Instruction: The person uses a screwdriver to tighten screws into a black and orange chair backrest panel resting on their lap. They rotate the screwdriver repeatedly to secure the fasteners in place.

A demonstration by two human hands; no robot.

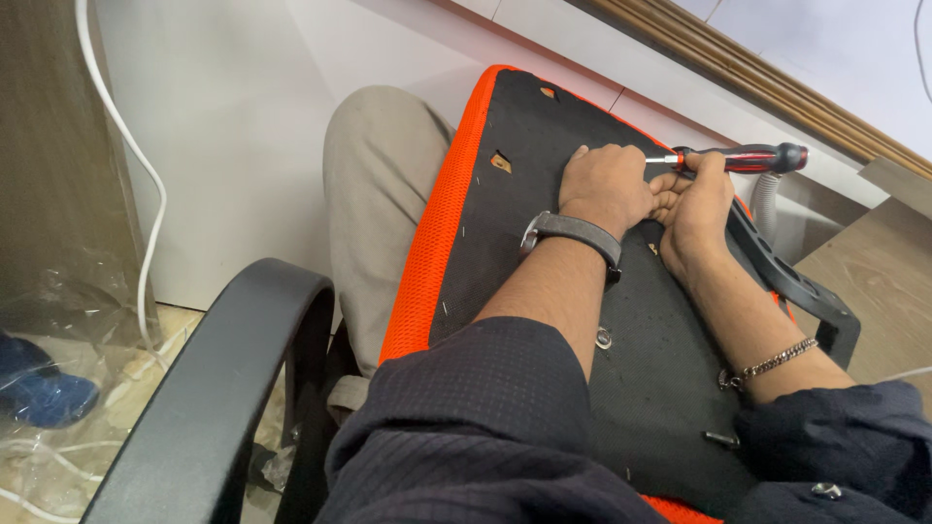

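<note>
An upturned chair seat (544, 126) lies across my lap, black underneath with an orange mesh edge. My right hand (695, 199) grips a red and black screwdriver (748, 158) lying nearly flat, its metal shaft pointing left. My left hand (607, 182) is curled into a fist around the screwdriver's tip, pressed on the seat's underside. What the tip touches is hidden by the fingers. A dark watch is on my left wrist, a chain bracelet on my right.
A black armrest (233, 378) curves at lower left, another black armrest (791, 281) juts out at the right. A white cable (146, 184) hangs along the wall. Clear plastic wrap and a blue object (39, 388) lie on the floor at left. Screws and holes dot the seat.
</note>
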